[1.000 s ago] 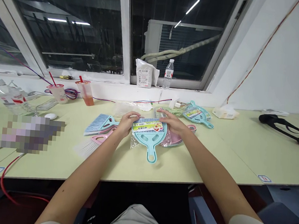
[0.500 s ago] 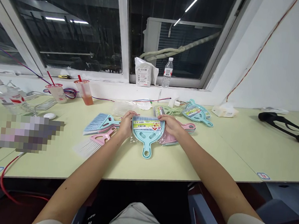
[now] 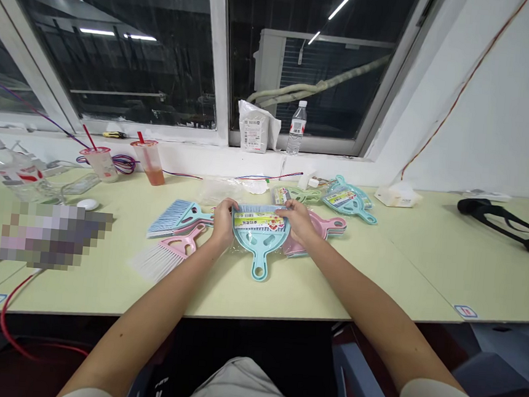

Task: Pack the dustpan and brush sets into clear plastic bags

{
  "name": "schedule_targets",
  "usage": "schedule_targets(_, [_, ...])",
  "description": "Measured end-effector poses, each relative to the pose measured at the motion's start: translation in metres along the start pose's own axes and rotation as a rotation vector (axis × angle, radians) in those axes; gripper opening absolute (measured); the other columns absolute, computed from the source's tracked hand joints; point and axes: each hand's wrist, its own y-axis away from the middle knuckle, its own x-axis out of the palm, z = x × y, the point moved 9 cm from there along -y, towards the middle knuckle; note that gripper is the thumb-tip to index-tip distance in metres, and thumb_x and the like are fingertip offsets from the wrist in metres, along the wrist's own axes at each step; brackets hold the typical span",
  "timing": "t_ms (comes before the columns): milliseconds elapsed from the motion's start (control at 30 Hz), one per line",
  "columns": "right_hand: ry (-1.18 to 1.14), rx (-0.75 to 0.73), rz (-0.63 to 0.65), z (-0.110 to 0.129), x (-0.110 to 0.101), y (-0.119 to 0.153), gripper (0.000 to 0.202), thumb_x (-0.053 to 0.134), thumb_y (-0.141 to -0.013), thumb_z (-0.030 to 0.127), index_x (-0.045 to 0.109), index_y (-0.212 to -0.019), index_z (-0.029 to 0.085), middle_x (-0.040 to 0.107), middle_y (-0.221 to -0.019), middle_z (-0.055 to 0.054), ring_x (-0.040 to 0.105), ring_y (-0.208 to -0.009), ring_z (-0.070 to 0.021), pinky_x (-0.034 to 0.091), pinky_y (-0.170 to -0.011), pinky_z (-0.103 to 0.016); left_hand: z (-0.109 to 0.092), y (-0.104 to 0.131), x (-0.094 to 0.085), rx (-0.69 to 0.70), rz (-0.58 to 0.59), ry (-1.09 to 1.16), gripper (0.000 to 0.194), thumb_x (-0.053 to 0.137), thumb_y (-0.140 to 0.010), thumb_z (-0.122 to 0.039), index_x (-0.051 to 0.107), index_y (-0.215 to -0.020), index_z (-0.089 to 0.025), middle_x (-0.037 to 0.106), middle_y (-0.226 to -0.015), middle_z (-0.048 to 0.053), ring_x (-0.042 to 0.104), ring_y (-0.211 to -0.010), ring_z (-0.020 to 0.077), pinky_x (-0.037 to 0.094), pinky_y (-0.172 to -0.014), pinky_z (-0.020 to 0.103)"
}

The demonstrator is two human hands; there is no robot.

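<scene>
Dustpan (image 3: 261, 245), blue, lies between both hands near the bench's (image 3: 311, 295) front edge. Left hand (image 3: 223, 222) and right hand (image 3: 297, 222) grip its wrapped upper sides.

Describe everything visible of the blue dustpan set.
The dustpan set looks plastic: a rounded light-blue pan, handle with an end hole pointing toward the wearer, bluish bristles at the far end, a printed label across them. Clear wrap shows around it. The left hand and right hand grip its far sides.
</scene>
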Motion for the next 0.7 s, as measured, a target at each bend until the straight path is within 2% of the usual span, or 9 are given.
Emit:
schedule_targets(100, [0.018, -0.059, -0.020, 0.003, -0.001, 0.001, 0.048, 0.084, -0.056, 0.020, 0.045, -0.082, 0.026, 0.053, -0.067, 0.009, 0.057, -0.062, -0.0148, 0.047, -0.056, -0.027, -0.012, 0.003, -0.003, 0.144, -0.028, -0.158, 0.035, 0.069, -0.083, -0.040, 0.044, -0.065, -0.023, 0.041, -0.067, -0.002, 0.041, -0.066, 0.0156, 0.031, -0.062, 0.029])
schedule_targets(233, [0.048, -0.115, -0.032, 0.007, -0.001, 0.001, 0.048, 0.085, -0.057, 0.024, 0.045, -0.083, 0.026, 0.055, -0.072, 0.008, 0.057, -0.065, -0.0145, 0.047, -0.059, -0.026, -0.010, 0.004, -0.002, 0.169, -0.031, -0.330, 0.042, 0.089, -0.066, -0.035, 0.049, -0.075, -0.023, 0.042, -0.070, -0.005, 0.038, -0.063, 0.0127, 0.027, -0.059, 0.026])
schedule_targets(500, [-0.045, 0.002, -0.017, 0.005, -0.006, -0.008, 0.029, 0.068, -0.057, 0.012, 0.058, -0.082, 0.023, 0.058, -0.070, 0.004, 0.059, -0.066, -0.0166, 0.049, -0.057, -0.028, -0.006, -0.004, -0.006, 0.182, -0.054, -0.229, 0.036, 0.087, -0.067, -0.026, 0.057, -0.086, -0.022, 0.048, -0.084, -0.003, 0.046, -0.074, 0.0134, 0.036, -0.064, 0.024])
schedule_targets(700, [-0.175, 0.035, 0.057, 0.008, -0.003, -0.010, 0.018, 0.068, -0.065, 0.015, 0.068, -0.082, 0.019, 0.067, -0.078, -0.001, 0.062, -0.072, -0.0160, 0.051, -0.064, -0.027, -0.006, -0.005, -0.008, 0.170, -0.056, -0.193, 0.037, 0.085, -0.068, -0.026, 0.056, -0.091, -0.022, 0.050, -0.087, -0.002, 0.049, -0.075, 0.0131, 0.039, -0.066, 0.024])
